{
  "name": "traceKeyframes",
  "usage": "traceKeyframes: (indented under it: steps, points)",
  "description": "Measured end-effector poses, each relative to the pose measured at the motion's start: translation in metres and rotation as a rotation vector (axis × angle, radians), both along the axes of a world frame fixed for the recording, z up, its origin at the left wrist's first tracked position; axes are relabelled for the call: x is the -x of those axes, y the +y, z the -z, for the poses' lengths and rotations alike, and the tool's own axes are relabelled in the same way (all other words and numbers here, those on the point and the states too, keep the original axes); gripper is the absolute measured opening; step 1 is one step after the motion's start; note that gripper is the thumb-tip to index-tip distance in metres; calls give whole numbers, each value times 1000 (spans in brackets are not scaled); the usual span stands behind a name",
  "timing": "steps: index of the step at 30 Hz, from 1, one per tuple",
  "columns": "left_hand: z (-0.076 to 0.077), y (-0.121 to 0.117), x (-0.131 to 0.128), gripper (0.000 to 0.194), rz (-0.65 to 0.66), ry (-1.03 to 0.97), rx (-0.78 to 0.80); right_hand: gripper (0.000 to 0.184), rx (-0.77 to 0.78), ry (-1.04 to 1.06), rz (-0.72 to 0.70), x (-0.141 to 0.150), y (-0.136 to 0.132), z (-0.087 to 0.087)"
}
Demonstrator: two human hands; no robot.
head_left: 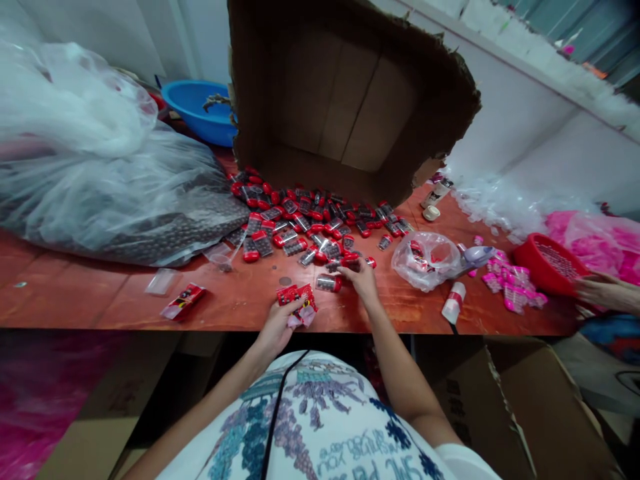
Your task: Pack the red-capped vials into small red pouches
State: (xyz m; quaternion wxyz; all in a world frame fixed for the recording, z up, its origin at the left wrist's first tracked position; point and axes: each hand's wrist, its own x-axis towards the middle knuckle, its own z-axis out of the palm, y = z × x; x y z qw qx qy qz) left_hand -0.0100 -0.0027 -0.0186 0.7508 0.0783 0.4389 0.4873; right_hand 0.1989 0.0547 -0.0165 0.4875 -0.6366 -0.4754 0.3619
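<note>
Near the table's front edge, my left hand [277,325] is closed around several red printed packets [299,303] with yellow and black markings. To its right, my right hand [362,280] reaches into the near side of a pile, its fingers closed about a small red-capped container [351,258], partly covered by them. Just left of those fingers lies another clear container [328,283] with a red end and dark beads inside. Behind both hands spreads the pile of similar red-capped containers [300,223]. A small stack of red packets [183,301] rests on the table at left.
A large cardboard box [350,80] lies tipped behind the pile. Left stands a clear bag of dark beads [165,227], with a blue basin [200,110] behind. At right are a plastic bag [425,267], pink packs [515,283] and a red basket [547,263] beside another person's hand [607,291].
</note>
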Motion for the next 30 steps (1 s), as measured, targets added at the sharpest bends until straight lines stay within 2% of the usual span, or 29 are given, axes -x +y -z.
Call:
traceKeyframes:
  steps: [3, 6, 11, 16, 20, 25, 28, 30]
  points:
    - [1, 0, 1, 23, -18, -17, -20, 32, -48, 90, -82, 6, 0, -19]
    - [-1, 3, 7, 23, -59, -33, -58, 32, 2, 130, -164, 17, -4, -33]
    - [-14, 13, 23, 25, -141, -20, -145, 34, 78, 204, -239, 39, -15, -38]
    - [-25, 15, 32, 32, -151, 80, -229, 37, 133, 310, -331, 55, -25, -39]
    - [-32, 11, 33, 41, -86, 128, -299, 37, 97, 317, -405, 61, -31, -38]
    - [-34, 5, 31, 39, 87, 90, -334, 53, -4, 229, -498, 65, -40, -35]
    - [-34, 3, 30, 37, 127, 68, -328, 46, -83, 84, -555, 64, -46, -34]
    - [-34, 2, 31, 35, 133, 94, -316, 40, -99, 37, -536, 63, -48, -33]
